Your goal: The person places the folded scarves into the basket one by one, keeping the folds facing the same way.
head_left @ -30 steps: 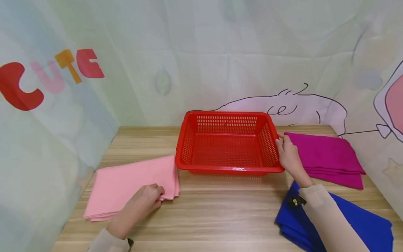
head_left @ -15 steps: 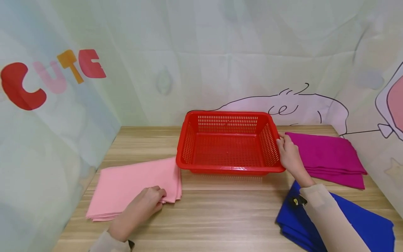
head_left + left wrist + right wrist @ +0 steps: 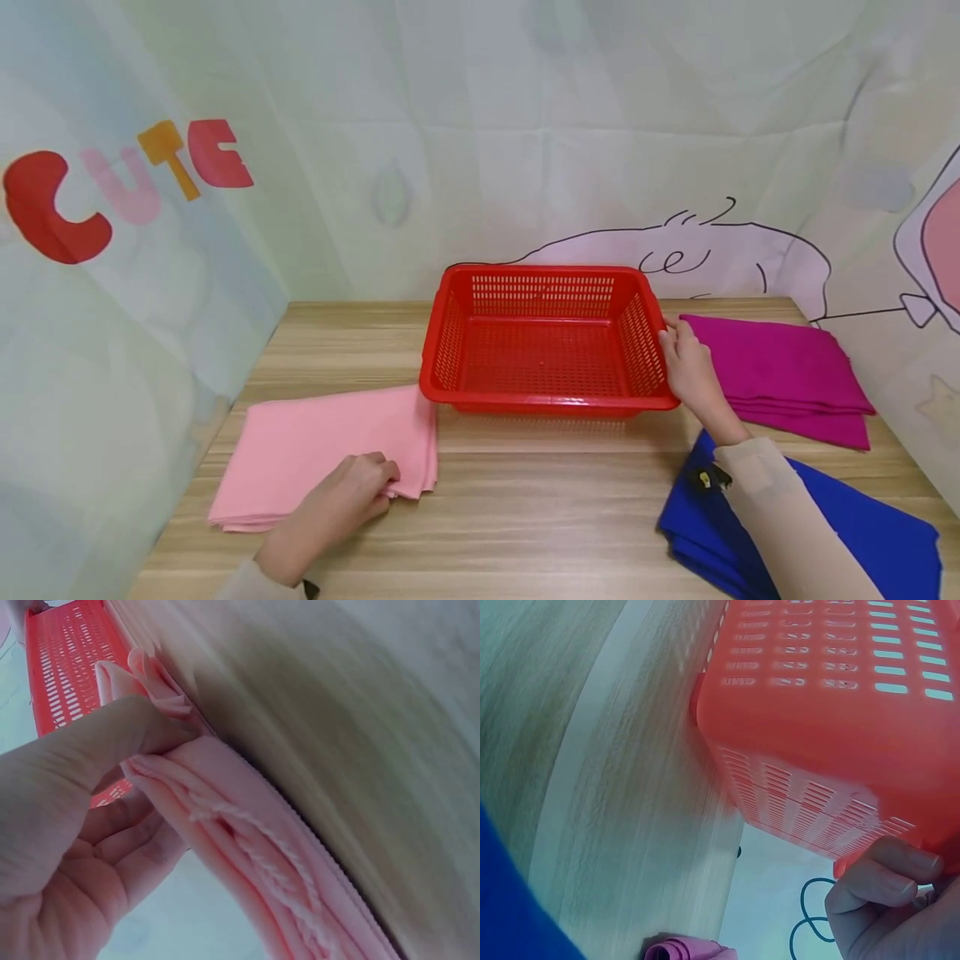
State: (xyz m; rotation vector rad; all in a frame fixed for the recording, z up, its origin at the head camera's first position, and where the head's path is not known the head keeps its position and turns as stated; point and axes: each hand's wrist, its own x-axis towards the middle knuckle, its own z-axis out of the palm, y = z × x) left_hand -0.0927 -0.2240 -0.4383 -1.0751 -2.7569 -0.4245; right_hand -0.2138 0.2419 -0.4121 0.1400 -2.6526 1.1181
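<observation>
Left hand (image 3: 351, 490) pinches folded pink cloth (image 3: 318, 437) at its 4 o'clock edge; right hand (image 3: 688, 367) grips red basket (image 3: 551, 402) by its 3 o'clock rim. Cloth on counter (image 3: 540, 508) at basket's 8 o'clock, long axis roughly 9-to-3. Left wrist view shows stacked layers hidden from head view.

The pale wood-grain bench (image 3: 540, 508) carries an upright red rectangular perforated plastic basket (image 3: 551, 401) near its far edge, a folded pink cloth (image 3: 318, 446) leftward, and, rightward, a folded magenta cloth (image 3: 776, 375) beyond a folded blue cloth (image 3: 877, 537).
</observation>
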